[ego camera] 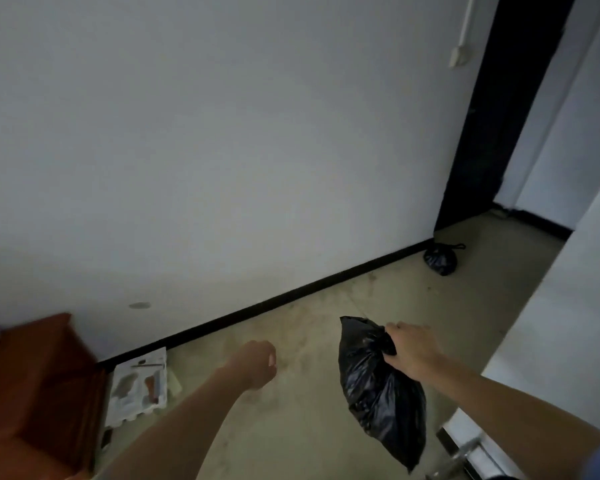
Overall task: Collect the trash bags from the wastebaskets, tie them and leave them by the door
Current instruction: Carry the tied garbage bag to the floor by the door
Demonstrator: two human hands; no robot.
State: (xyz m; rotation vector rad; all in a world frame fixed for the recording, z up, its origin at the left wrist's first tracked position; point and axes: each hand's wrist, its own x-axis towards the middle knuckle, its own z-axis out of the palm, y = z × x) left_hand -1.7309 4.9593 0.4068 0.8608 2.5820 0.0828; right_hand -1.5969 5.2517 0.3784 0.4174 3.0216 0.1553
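Right hand (411, 351): clenched on the gathered neck of a black trash bag (381, 393); bag hangs off the floor.
Left hand (255, 363): loose fist, empty, out over the floor (326, 341).
Second bag (441, 259): tied, on floor against the baseboard, beside the dark doorway (482, 133).
Lower left: reddish wooden cabinet (32, 393); white tray (141, 388) leaning beside it.

- One head-worn wide-angle view, looking forward and down along the floor (326, 393).
- It faces the white wall (222, 150), doorway (520, 109) far right.
- Both forearms reach in from the bottom edge, close.
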